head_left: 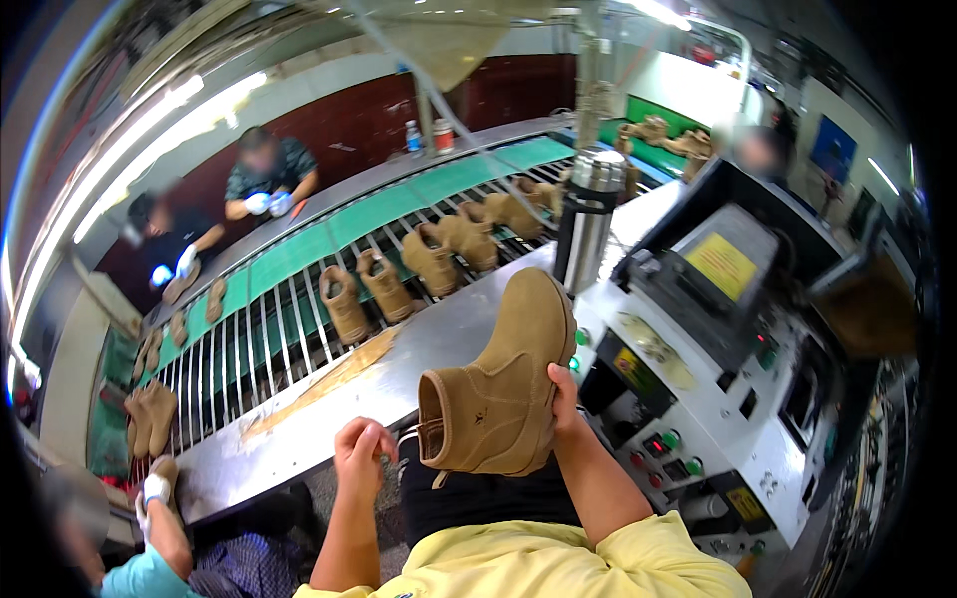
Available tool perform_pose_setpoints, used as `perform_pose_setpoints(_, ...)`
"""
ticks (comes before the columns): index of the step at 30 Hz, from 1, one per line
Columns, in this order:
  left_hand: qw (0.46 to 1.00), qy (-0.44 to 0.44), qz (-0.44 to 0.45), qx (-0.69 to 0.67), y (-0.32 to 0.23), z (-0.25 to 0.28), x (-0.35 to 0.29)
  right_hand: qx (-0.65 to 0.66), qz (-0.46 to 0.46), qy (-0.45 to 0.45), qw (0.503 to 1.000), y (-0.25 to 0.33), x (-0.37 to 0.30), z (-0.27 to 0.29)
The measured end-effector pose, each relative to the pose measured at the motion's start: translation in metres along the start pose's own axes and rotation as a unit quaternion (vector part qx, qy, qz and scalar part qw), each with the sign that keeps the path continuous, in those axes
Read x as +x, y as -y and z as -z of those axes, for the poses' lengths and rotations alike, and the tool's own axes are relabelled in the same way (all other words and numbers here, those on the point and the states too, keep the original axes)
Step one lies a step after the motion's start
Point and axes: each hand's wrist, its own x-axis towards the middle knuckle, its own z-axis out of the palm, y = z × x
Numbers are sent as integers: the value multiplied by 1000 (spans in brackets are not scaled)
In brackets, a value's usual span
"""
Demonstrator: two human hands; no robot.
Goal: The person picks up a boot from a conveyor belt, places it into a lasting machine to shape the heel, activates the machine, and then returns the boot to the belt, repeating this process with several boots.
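A tan ankle boot (498, 389) is held up in front of me, its toe pointing up and away and its open collar turned to the left. My right hand (564, 401) grips it along the sole side; the thumb shows and the other fingers are hidden behind the boot. To the left of the boot, my left hand (361, 450) is raised near the table edge with its fingers curled in. Nothing shows in that hand, and it is apart from the boot.
A metal-edged table (299, 419) borders a roller conveyor (289, 329) carrying several tan boots (387, 284). A steel flask (588, 219) stands beyond my boot. At the right is a machine with a control panel (668, 444). Co-workers (269, 174) sit across the conveyor; another person (164, 528) is at lower left.
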Motion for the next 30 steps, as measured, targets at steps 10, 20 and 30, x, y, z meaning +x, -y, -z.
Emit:
perform_pose_setpoints(10, 965, 165, 141, 150, 5, -91, -35, -222, 101, -63, 968, 51, -76, 17)
perform_pose_setpoints(20, 966, 169, 46, 189, 61, -146, -61, -483, 197, 25, 853, 111, -158, -6)
perform_pose_setpoints(30, 900, 420, 53, 102, 125, -266, -53, -427, 376, -190, 800, 181, -288, 7)
